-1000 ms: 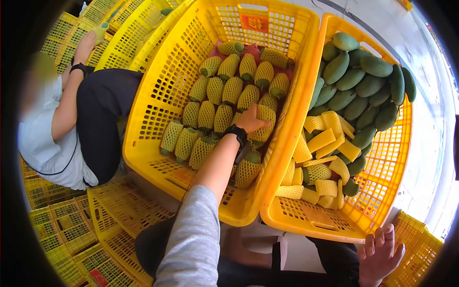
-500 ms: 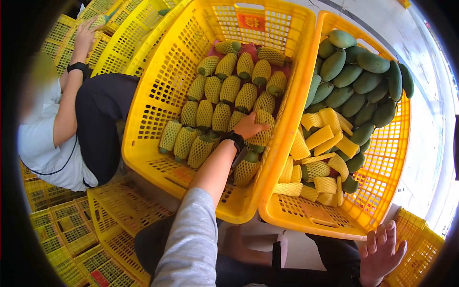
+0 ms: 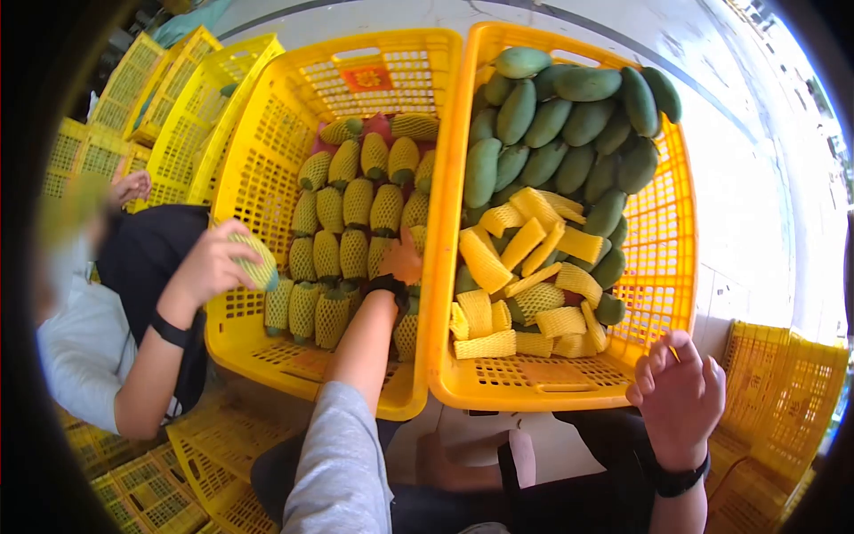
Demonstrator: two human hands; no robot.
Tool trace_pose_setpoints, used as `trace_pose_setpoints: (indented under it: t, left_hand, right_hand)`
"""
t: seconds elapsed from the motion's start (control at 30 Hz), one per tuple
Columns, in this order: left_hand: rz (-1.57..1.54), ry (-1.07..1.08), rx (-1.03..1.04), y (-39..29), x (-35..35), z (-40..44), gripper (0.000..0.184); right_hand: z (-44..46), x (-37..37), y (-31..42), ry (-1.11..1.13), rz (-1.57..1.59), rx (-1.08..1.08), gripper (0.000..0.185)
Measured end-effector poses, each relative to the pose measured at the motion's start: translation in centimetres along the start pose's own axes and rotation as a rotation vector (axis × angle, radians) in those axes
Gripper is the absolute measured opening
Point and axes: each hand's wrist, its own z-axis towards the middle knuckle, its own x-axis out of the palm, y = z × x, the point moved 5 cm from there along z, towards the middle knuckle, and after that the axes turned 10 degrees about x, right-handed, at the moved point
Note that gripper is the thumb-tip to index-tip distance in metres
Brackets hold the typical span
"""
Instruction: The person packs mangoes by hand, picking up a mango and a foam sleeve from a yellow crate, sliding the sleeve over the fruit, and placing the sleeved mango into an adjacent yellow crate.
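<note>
My left hand (image 3: 402, 260) reaches into the left yellow crate (image 3: 307, 365). Its fingers, partly hidden, curl against a mango in a yellow foam net (image 3: 416, 238) near the crate's right wall. Rows of netted mangoes (image 3: 358, 203) lie around it. My right hand (image 3: 680, 400) is raised, palm up and fingers apart, holding nothing, just off the front right corner of the right crate (image 3: 569, 392). Bare green mangoes (image 3: 569, 120) fill the back of that crate, while loose yellow foam nets (image 3: 485, 262) lie over others in front.
At the left, a co-worker's hand (image 3: 209, 262) holds a netted mango (image 3: 258, 262) over the left crate's edge. More yellow crates stand at the back left (image 3: 213, 116), the lower left (image 3: 222, 454) and the right (image 3: 783, 383). Pale floor (image 3: 729, 222) lies beyond.
The view has shifted, so both crates appear further left. The co-worker's hand has come to the left crate with a netted mango. My right hand has risen; my left stays among the netted mangoes.
</note>
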Motion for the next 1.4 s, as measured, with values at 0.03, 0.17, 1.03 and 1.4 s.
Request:
trace_pose_setpoints:
  t: [0.03, 0.17, 1.03, 1.4]
  left_hand:
    - [-0.124, -0.002, 0.168, 3.0, 1.8, 2.5, 0.092]
    - [-0.256, 0.057, 0.454, 6.1, 1.9, 5.8, 0.068]
    - [-0.756, -0.09, 0.92, -23.6, -5.1, -29.8, 0.024]
    - [-0.688, -0.237, 0.804, -22.1, -4.6, -29.6, 0.027]
  right_hand:
    - [0.1, -0.4, 0.4, 0.02, 0.018, -0.004, 0.041]
    - [-0.3, -1.7, 2.0, 0.026, 0.031, -0.068, 0.035]
    - [9.8, -0.9, -1.3, -0.043, -1.202, 0.302, 0.03]
    - [23.6, -21.4, -8.6, 0.151, -2.735, 0.327, 0.045]
